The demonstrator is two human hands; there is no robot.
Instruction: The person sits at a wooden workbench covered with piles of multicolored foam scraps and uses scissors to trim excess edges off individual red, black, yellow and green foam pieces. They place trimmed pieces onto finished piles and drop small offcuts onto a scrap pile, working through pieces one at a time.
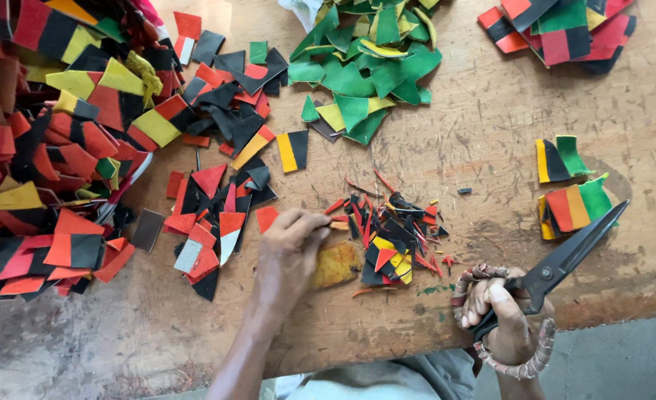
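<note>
Right hand holds black scissors; left hand pinches an orange scrap.

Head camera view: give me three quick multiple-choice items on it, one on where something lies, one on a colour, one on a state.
1. Where is the mostly green pile?
A. at the table's far edge, centre
B. beside the right hand
C. on the floor

2. What colour is the large scrap by the left hand?
A. blue
B. yellow-orange
C. white

3. How are the scissors in the right hand?
A. lying untouched on the table
B. blades spread wide
C. gripped, blades together

Answers: 1 A, the pile lies top centre. 2 B, the scrap is mottled yellow-orange. 3 C, fingers pass through the wrapped handles and the blades form one point.
</note>
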